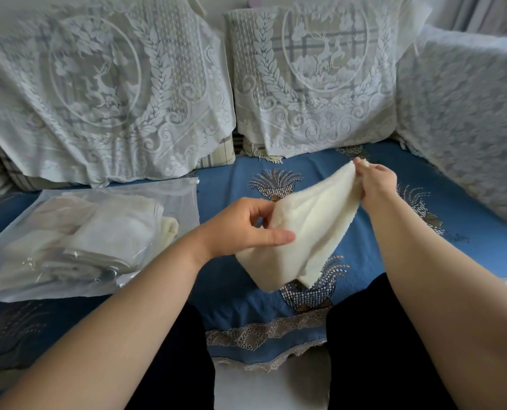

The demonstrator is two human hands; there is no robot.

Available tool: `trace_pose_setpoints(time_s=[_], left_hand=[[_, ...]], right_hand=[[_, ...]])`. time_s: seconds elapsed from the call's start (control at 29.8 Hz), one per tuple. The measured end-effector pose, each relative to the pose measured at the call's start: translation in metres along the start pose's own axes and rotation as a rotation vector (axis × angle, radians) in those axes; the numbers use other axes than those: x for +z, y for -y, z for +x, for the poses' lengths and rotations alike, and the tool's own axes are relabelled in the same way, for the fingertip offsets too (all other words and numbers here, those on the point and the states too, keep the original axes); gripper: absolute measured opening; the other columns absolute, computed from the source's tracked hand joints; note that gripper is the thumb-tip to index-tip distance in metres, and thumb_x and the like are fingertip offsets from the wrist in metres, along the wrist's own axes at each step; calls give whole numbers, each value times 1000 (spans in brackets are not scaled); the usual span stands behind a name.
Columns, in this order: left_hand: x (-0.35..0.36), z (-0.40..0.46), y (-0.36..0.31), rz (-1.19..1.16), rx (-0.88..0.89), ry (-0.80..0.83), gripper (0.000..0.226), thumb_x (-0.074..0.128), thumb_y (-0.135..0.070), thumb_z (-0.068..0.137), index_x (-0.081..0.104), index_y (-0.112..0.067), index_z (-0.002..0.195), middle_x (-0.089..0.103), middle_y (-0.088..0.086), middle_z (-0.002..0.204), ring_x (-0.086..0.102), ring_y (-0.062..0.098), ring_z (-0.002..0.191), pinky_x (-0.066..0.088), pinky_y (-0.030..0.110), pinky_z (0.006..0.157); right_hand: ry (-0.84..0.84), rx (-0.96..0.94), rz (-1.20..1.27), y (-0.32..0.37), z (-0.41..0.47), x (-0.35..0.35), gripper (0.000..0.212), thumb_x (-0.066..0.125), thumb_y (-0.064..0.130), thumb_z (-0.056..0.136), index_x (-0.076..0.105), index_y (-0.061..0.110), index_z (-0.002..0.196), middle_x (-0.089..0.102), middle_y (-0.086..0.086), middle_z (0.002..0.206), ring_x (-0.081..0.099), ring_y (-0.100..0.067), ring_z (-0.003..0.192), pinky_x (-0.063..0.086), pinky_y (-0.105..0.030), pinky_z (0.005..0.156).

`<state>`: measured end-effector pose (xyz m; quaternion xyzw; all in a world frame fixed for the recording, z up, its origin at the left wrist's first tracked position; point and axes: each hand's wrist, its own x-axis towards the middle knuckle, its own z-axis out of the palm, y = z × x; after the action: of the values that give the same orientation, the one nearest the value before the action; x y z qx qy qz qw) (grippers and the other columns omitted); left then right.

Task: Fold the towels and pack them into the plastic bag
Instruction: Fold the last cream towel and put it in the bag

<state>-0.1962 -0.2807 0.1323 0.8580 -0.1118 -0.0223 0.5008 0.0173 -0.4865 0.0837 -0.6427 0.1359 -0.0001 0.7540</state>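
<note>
Cream fluffy towel hangs unfolded, pinched by both hands' fingers; several folded towels already fill the clear plastic bag.

Soft, even daylight fills the scene, moderately bright with a cool bluish cast. No hard shadows fall; only a faint, diffuse shade lies on the blue sofa cover beneath the cream towel. Left of the towel, small white glints sit on the wrinkles of the plastic bag, whose film hazes what lies inside. The towel and the cover's pattern around it are fairly sharp. Above the towel, the lace cushions look slightly soft. Wide-angle distortion bends lines toward the frame edges, and the forearms below the towel look stretched and dimmer near the bottom corners.
</note>
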Motion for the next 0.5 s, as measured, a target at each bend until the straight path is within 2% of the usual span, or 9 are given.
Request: trace_pose_setpoints(time_s=[0.07,0.1,0.17,0.23,0.3,0.37,0.44,0.47,0.5], left_hand=[[-11,-2,-10,51,0,-6,48,73,-49,69,68,-7,91,67,20,94,64,34,89,49,43,88],[-16,-3,-13,134,10,-12,52,69,-53,71,66,-4,85,66,17,84,61,31,79,49,38,81],[-23,-4,-17,335,20,-23,53,60,-57,77,58,-5,71,50,9,65,46,19,62,40,33,65],[-30,-6,-15,404,15,-44,51,56,-53,86,54,-7,66,40,2,59,37,11,57,33,31,59],[-36,-8,-14,356,27,-84,52,51,-54,89,55,-7,68,40,7,60,38,11,57,32,30,59],[-40,-10,-14,277,93,-200,47,49,-55,88,56,-12,69,42,14,64,38,20,60,34,31,61],[-44,-11,-18,118,167,-269,41,50,-48,89,57,-9,77,45,18,69,40,26,64,36,32,67],[-46,-12,-21,-6,187,-250,35,52,-41,90,58,-8,82,49,17,72,44,23,68,39,28,71],[-48,-13,-25,-120,193,-202,25,55,-34,90,59,-10,85,54,8,74,48,14,72,41,23,73]], right_hand=[[7,-67,-117,2,-4,-1,23,72,33,81,57,21,70,57,7,73,51,-9,69,46,-27,69],[10,-104,-159,3,-6,-1,24,71,33,82,55,21,69,54,7,70,47,-7,65,42,-25,64],[23,-149,-196,3,-8,-2,26,69,32,84,53,20,68,51,7,68,44,-7,61,37,-22,57],[37,-163,-208,5,-11,-2,27,69,32,84,51,19,69,49,6,66,42,-8,60,36,-22,55],[42,-162,-209,6,-12,-3,28,69,33,84,50,18,69,49,5,66,42,-9,60,36,-23,54],[43,-153,-190,6,-12,-5,29,69,33,84,50,19,68,50,5,67,43,-9,60,37,-24,54],[43,-136,-181,7,-12,-6,29,69,33,84,50,19,67,52,4,68,46,-10,61,40,-25,55],[43,-129,-187,7,-12,-7,28,69,33,84,51,19,68,53,4,69,47,-11,63,42,-26,58],[44,-129,-195,7,-13,-7,27,69,34,84,52,19,70,54,4,70,48,-11,64,43,-26,60]])
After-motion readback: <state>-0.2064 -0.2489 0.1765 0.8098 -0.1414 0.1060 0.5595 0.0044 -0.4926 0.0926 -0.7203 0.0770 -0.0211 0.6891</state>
